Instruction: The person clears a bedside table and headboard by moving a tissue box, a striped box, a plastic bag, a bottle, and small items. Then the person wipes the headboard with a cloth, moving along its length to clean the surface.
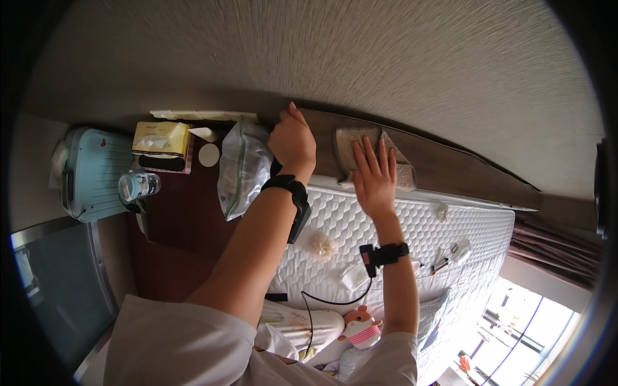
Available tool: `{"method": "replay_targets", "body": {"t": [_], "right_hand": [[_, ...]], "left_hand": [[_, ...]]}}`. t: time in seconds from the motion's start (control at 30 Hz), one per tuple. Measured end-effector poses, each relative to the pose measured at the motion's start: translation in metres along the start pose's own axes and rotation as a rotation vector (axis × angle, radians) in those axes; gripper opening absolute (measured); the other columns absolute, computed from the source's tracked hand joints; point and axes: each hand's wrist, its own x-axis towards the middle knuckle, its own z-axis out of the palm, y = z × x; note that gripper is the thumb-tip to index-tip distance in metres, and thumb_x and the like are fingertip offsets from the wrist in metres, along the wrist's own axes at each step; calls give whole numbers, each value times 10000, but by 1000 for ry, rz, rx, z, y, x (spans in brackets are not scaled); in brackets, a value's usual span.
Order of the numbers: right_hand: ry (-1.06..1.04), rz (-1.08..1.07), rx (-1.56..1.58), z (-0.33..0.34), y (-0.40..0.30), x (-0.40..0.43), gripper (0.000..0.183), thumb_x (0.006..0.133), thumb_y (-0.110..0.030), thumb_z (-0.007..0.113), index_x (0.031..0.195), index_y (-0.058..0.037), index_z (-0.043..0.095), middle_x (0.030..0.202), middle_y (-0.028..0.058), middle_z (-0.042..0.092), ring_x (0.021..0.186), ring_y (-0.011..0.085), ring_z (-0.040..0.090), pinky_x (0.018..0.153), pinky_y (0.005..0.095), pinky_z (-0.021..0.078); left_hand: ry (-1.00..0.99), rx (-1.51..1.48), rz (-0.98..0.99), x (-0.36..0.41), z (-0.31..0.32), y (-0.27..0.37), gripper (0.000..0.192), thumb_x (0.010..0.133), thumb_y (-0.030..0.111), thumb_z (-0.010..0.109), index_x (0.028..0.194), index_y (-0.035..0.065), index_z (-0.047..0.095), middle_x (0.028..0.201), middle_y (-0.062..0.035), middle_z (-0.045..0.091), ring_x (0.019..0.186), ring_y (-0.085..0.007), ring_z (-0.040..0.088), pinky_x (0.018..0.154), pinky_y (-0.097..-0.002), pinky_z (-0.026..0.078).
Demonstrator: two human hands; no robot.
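Observation:
My right hand (375, 178) lies flat, fingers spread, on a beige-grey cloth (348, 144). Beneath the cloth is the brown top ledge of a headboard (434, 169), beside the wall. Farther left, my left hand (293, 142) is bent at the wrist at the ledge's near end, close to the wall. Its fingers are curled and partly hidden, so I cannot tell whether it grips the edge. A clear zip bag (244, 164) sits just left of that hand. Both wrists carry black strapped devices, and a cable runs from the right one.
A white quilted mattress (328, 207) holds a hair scrunchie (322, 246) and a plush toy (361, 328). On the dark red surface (183, 212) are a tissue pack (161, 137), a lidded jar (139, 185) and a white disc (208, 155). A light-blue suitcase (99, 173) stands left.

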Motion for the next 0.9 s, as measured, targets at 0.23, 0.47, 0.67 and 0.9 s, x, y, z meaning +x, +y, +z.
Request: {"method": "replay_targets", "body": {"t": [0.23, 0.47, 0.67, 0.9], "right_hand": [[75, 366, -151, 25, 7, 21, 532, 938, -297, 407, 1440, -128, 360, 1496, 114, 327, 1391, 412, 214, 1121, 569, 124], [162, 254, -104, 29, -26, 22, 537, 922, -308, 448, 1401, -71, 405, 1458, 185, 354, 1366, 458, 230, 1104, 595, 136], [22, -18, 97, -9, 21, -2, 469, 922, -241, 459, 1381, -147, 453, 1441, 126, 403, 1352, 387, 311, 1123, 529, 178], [124, 409, -164, 30, -7, 35, 558, 957, -371, 399, 1450, -118, 328, 1501, 189, 271, 1390, 447, 173, 1111, 593, 100]], "left_hand": [[-21, -11, -13, 0, -3, 2, 502, 1018, 376, 276, 773, 54, 572, 617, -155, 643, 611, -347, 661, 558, -432, 542], [-15, 22, -12, 1, 0, 2, 512, 1017, 382, 264, 792, 51, 583, 625, -156, 647, 618, -346, 663, 556, -437, 541], [-41, -12, 25, 0, -2, 0, 521, 1020, 379, 241, 822, 43, 586, 676, -169, 660, 673, -359, 666, 597, -453, 540], [-54, -12, 56, 0, -4, -1, 547, 1024, 373, 201, 896, 26, 603, 732, -182, 669, 725, -395, 653, 624, -491, 527]]}}
